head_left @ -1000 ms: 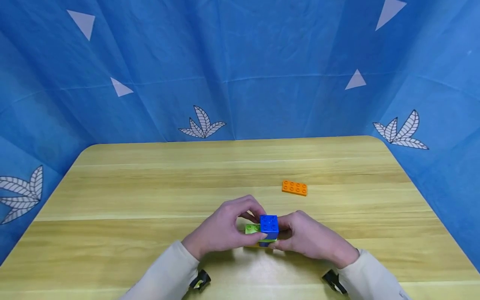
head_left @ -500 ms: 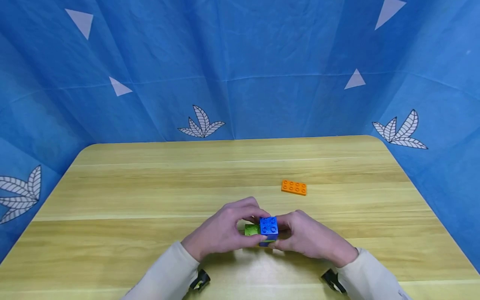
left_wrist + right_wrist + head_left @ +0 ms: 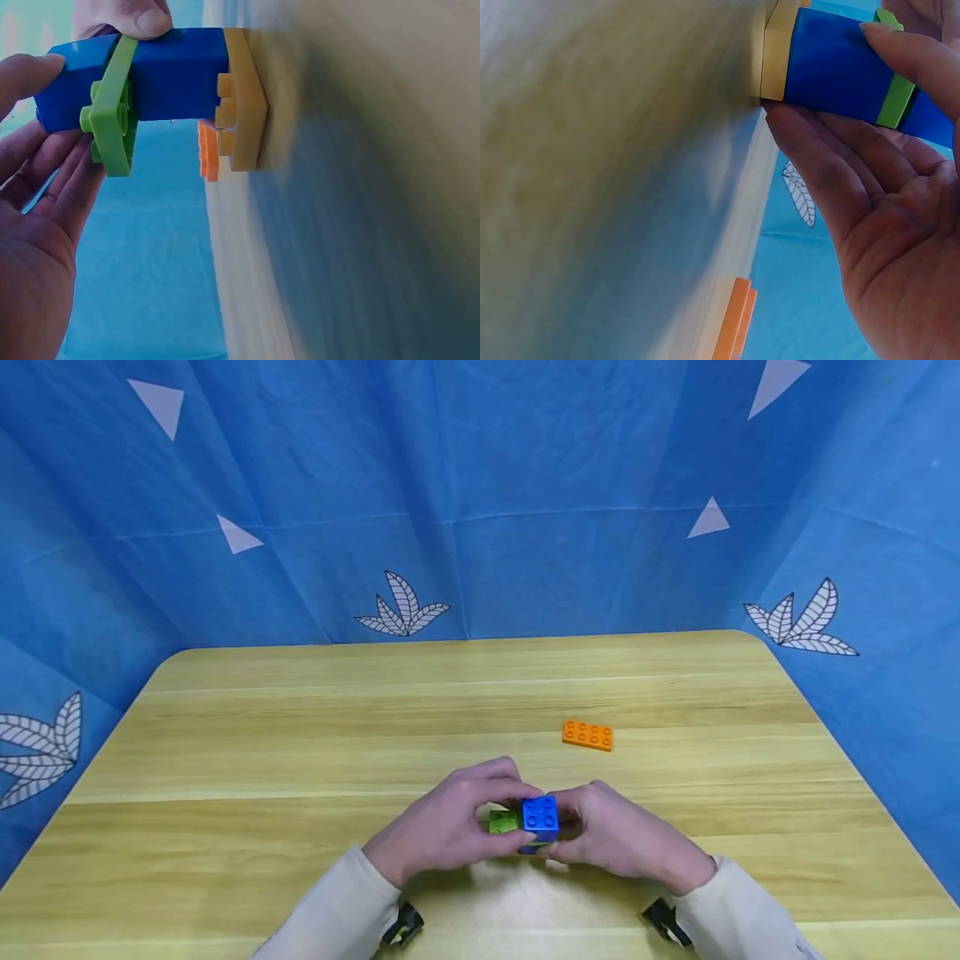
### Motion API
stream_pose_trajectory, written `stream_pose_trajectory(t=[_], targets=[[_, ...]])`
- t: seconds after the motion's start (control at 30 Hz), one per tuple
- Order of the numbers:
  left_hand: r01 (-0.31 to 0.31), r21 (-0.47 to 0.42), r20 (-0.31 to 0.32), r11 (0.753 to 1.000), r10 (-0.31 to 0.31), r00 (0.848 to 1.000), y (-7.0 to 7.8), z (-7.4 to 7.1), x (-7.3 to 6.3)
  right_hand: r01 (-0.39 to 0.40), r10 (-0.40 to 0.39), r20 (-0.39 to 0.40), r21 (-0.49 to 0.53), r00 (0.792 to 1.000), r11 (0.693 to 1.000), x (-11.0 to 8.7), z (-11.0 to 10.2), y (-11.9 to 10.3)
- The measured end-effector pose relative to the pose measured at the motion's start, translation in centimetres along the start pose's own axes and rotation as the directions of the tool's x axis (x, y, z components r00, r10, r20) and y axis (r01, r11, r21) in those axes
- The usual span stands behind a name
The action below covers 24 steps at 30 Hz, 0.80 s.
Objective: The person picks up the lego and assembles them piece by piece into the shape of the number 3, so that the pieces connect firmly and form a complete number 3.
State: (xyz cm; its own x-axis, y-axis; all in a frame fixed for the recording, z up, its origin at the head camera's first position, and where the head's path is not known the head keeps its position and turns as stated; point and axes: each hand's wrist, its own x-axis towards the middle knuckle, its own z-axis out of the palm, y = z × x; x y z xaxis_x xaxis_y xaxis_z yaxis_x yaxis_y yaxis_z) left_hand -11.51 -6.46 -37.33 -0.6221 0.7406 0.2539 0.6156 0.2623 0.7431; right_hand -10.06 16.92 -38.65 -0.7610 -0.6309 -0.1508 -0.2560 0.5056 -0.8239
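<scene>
A small stack of building bricks stands near the front middle of the table. At its bottom is a yellow-orange plate [image 3: 247, 97], with a lower blue brick [image 3: 180, 75] on one end. Above that lies a green plate [image 3: 111, 124], its studs partly bare on the left side. An upper blue brick [image 3: 540, 814] sits over the green plate's right end, slightly tilted in the left wrist view. My left hand [image 3: 453, 818] pinches this upper brick between thumb and fingers. The right hand [image 3: 618, 831] grips the lower blue brick [image 3: 840, 64] from the right side.
A loose orange plate [image 3: 587, 736] with two rows of studs lies behind the stack, a little to the right. The wooden table [image 3: 300, 718] ends at a blue patterned cloth [image 3: 525, 568] at the back and sides.
The upper blue brick has shifted slightly down and toward me, with my left fingers moving along with it. My right hand has stayed almost still, and the orange plate has not moved.
</scene>
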Motion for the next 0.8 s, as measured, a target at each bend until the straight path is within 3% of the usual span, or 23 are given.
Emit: stream_pose_trajectory(t=[0.4,0.57,0.8], targets=[[0.028,0.047,0.003,0.998,-0.028,1.000,0.2,0.2,-0.4,0.020,-0.020,-0.014,-0.012,1.000,1.000,-0.1,0.5,-0.2],[0.049,0.068,0.008,0.996,-0.049,0.999,0.3,0.3,-0.7,0.029,-0.030,-0.021,-0.067,0.999,0.997,-0.3,0.9,-0.4],[-0.034,0.129,0.006,0.991,0.033,0.999,0.3,0.2,-0.3,0.077,-0.078,-0.081,-0.014,0.994,0.997,-1.0,0.2,-0.5]])
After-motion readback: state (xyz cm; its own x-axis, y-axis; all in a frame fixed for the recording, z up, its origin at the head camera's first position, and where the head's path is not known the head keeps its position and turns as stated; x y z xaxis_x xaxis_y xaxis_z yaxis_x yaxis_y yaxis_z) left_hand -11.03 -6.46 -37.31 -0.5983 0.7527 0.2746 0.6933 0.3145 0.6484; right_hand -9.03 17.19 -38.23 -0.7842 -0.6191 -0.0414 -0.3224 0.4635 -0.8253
